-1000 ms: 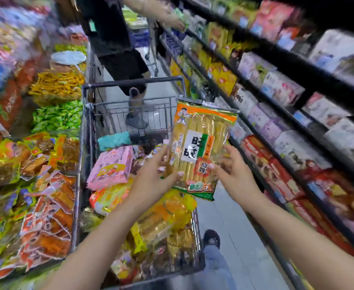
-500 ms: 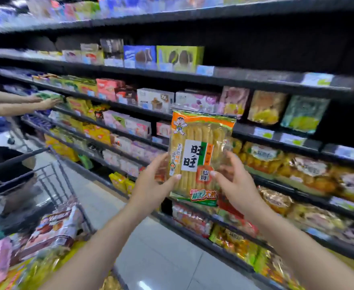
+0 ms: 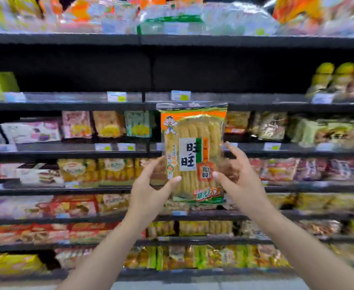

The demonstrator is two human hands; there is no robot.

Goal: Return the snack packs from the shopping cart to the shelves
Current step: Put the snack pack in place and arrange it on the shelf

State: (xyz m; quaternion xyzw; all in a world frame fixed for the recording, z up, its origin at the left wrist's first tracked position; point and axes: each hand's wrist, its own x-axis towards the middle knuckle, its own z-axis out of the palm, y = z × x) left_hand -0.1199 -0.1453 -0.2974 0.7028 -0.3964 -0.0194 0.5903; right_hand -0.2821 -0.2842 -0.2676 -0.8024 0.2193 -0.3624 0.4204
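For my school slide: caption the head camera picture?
Two hands hold a rice cracker pack before snack shelves.

Snack pack [image 3: 192,151] upright between both hands, before the shelves [image 3: 67,151].

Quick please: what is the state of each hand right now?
Left hand: holds the rice cracker pack at its lower left.
Right hand: holds the same pack at its lower right.
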